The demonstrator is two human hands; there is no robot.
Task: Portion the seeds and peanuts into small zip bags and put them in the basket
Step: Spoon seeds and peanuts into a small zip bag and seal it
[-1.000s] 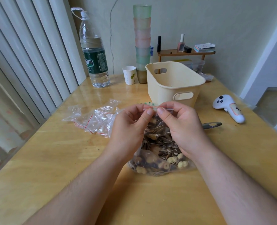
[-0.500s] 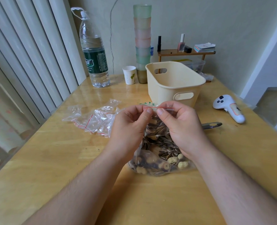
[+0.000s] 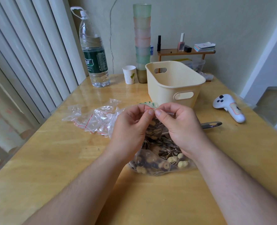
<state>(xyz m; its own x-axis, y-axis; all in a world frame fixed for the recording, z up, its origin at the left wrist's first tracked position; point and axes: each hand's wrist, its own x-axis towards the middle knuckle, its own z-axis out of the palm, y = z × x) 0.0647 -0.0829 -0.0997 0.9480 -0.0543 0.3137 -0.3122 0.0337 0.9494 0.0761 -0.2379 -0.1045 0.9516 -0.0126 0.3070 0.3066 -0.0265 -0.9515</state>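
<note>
While the left hand (image 3: 131, 127) and right hand (image 3: 181, 127) both pinch the small zip bag's (image 3: 157, 127) red seal above the surface (image 3: 53, 159), just before the basket (image 3: 175, 85), pressing steadily along the strip should close it fully.

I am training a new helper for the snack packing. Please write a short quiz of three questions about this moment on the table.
1. True or false: the basket already holds filled zip bags.
2. What do the left hand and the right hand pinch together?
A. the paper cup
B. the red-lined top edge of a small zip bag
C. the spoon handle
3. Where do the empty zip bags lie, seen from the left hand?

Key
1. False: no bags show in the part of its inside that is visible.
2. B
3. On the table, to its left.
</note>
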